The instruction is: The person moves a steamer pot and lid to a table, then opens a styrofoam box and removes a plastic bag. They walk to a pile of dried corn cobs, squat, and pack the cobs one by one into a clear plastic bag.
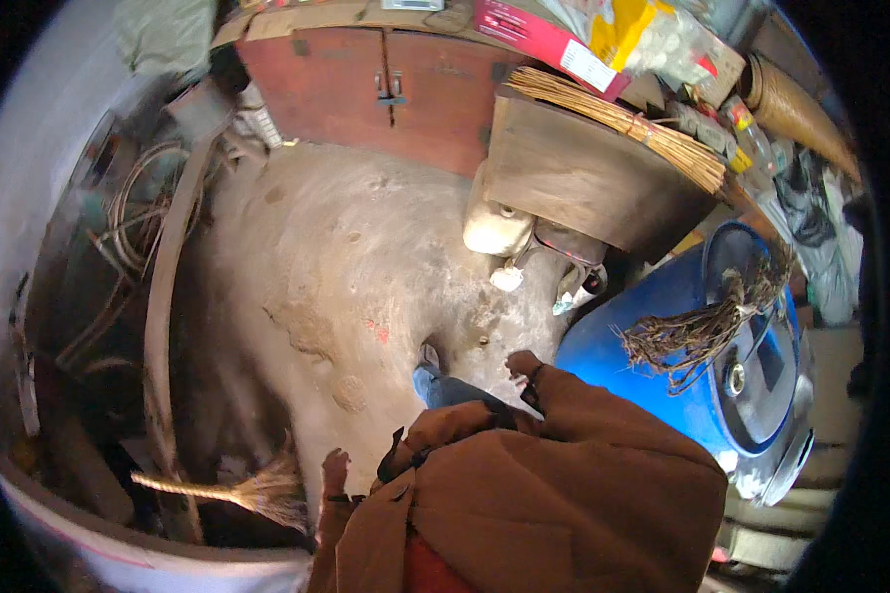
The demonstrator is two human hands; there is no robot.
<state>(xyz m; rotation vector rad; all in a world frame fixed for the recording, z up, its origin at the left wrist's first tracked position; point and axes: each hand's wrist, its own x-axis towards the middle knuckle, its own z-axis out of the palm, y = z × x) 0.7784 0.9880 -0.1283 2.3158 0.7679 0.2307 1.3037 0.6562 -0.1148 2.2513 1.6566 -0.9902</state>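
My left hand hangs beside my brown coat, above the floor near a straw hand broom. It holds nothing that I can see, and its fingers are loosely bent. On the other side my right hand hangs close to a blue plastic drum. Its fingers are slightly curled and no object shows in them. A bundle of dry roots or twigs lies over the drum's lid. Below me, a blue trouser leg and part of a shoe show on the concrete floor.
A red wooden cabinet stands ahead. A bundle of thin sticks rests on a wooden box, with a whitish plastic jug beside it. At left, a long wooden beam and coiled hose lie among clutter.
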